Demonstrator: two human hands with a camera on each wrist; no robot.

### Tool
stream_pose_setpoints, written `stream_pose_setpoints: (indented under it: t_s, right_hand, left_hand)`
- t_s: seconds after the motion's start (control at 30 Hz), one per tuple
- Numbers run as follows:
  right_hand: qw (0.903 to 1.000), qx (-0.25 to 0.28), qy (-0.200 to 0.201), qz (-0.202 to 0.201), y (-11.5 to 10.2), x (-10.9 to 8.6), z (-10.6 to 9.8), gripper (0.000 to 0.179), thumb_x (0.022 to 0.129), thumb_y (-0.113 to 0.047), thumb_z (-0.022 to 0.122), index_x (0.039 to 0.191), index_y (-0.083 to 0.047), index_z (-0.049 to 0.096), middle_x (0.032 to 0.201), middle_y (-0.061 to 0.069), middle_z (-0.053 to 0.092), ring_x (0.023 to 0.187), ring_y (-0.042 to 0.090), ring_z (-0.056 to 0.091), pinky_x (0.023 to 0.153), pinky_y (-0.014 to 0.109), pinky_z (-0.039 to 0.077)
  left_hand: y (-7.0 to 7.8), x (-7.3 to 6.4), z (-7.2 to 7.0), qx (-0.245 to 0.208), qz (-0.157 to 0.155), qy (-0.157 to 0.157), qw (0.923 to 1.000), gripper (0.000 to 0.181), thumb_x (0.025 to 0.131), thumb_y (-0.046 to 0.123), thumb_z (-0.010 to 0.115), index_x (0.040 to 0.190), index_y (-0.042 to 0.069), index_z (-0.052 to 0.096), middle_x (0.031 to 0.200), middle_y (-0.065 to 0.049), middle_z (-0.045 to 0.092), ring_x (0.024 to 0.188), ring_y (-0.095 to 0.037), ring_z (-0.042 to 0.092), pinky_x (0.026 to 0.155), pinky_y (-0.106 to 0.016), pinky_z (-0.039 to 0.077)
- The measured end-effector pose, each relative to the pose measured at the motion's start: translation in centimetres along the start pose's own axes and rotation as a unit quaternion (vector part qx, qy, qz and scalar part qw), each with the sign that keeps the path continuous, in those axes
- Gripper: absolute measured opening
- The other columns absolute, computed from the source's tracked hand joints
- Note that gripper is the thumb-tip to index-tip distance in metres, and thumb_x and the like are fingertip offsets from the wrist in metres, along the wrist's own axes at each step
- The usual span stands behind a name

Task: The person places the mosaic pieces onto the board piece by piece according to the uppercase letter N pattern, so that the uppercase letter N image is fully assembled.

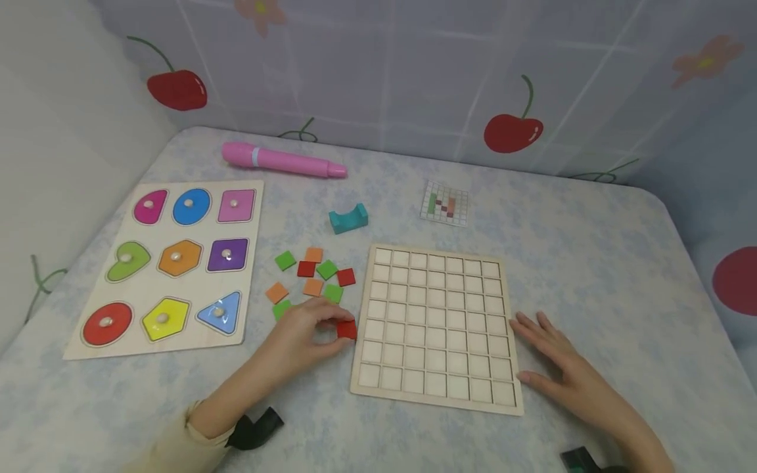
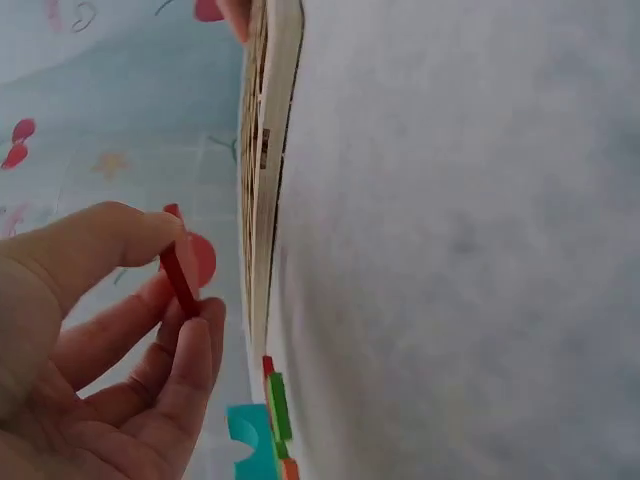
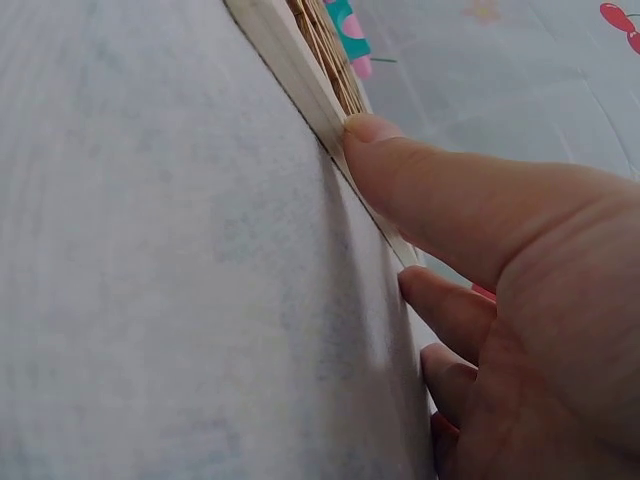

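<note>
Between thumb and fingers, my left hand [image 1: 304, 332] pinches a red square tile [image 1: 346, 329] beside the left edge of the wooden grid board [image 1: 437, 399]. In the left wrist view the red tile [image 2: 180, 265] is seen nearly edge-on, raised off the table. My right hand [image 1: 562, 368] lies along the board's right edge, its thumb and a fingertip right at the frame. The right wrist view shows the right thumb [image 3: 430, 185] against the board's side. Loose green, orange and red tiles, among them a green tile [image 1: 327, 269], lie left of the board.
A shape puzzle board [image 1: 195, 282] with knobbed pieces lies at the left. Behind are a pink pen-like tube [image 1: 290, 162], a teal curved block [image 1: 349, 219] and a small pattern card [image 1: 445, 204]. A cherry-print curtain [image 1: 384, 72] borders the table's back.
</note>
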State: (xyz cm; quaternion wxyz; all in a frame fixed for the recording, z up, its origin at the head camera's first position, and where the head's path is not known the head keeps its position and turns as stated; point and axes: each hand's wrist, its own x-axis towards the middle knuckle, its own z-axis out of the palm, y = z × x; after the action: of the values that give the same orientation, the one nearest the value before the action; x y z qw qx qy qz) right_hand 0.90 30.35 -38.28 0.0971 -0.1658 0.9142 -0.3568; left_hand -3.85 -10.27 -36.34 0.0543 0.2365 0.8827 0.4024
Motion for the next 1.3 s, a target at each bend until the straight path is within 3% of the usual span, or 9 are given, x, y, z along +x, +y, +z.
stream_pose_setpoints:
  t_s: [0.2,0.37,0.47,0.7,1.3]
  right_hand:
    - [1.0,0.0,0.001,-0.005,0.0,0.0,-0.1,0.074,0.084,-0.016,0.071,0.147,-0.02,0.033,0.151,0.009,0.023,0.139,0.033,0.0,0.101,0.066,0.003]
    - [0.9999,0.006,0.002,-0.013,0.0,0.0,0.1,0.074,0.084,-0.014,0.071,0.147,-0.019,0.033,0.151,0.01,0.022,0.139,0.033,0.0,0.102,0.064,0.0]
    - [0.9998,0.009,0.006,-0.015,0.0,0.0,0.1,0.073,0.084,-0.013,0.071,0.147,-0.019,0.034,0.151,0.01,0.023,0.139,0.033,0.0,0.101,0.066,0.002]
    - [0.9998,0.007,0.006,-0.015,0.0,0.0,0.1,0.075,0.082,-0.014,0.072,0.147,-0.019,0.034,0.151,0.01,0.024,0.139,0.034,0.001,0.099,0.069,0.003]
    - [0.9997,0.017,0.003,-0.015,0.0,0.0,0.0,0.077,0.082,-0.012,0.072,0.147,-0.018,0.031,0.152,0.008,0.022,0.139,0.033,0.0,0.097,0.07,0.003]
  left_hand:
    - [4.0,3.0,2.4,-0.03,0.062,-0.067,0.9954,0.025,0.079,0.009,0.075,0.103,0.008,0.07,0.097,0.004,0.06,0.082,-0.013,0.056,0.07,-0.022,0.048]
    - [6.9,5.4,5.5,-0.004,0.111,-0.133,0.9848,0.025,0.081,0.013,0.073,0.106,0.007,0.07,0.094,0.004,0.058,0.079,-0.008,0.053,0.065,-0.013,0.041]
    - [7.7,6.2,7.0,0.017,0.135,-0.153,0.9788,0.025,0.082,0.015,0.072,0.106,0.008,0.07,0.095,0.004,0.059,0.078,-0.004,0.051,0.064,-0.01,0.039]
    - [8.1,6.6,8.5,0.057,0.141,-0.16,0.9754,0.02,0.081,0.015,0.074,0.1,0.01,0.073,0.091,0.005,0.061,0.074,0.0,0.05,0.061,-0.008,0.038]
    - [7.5,6.2,9.4,0.072,0.153,-0.161,0.9724,0.019,0.081,0.019,0.075,0.098,0.01,0.074,0.084,0.005,0.054,0.071,0.0,0.047,0.062,-0.008,0.038]
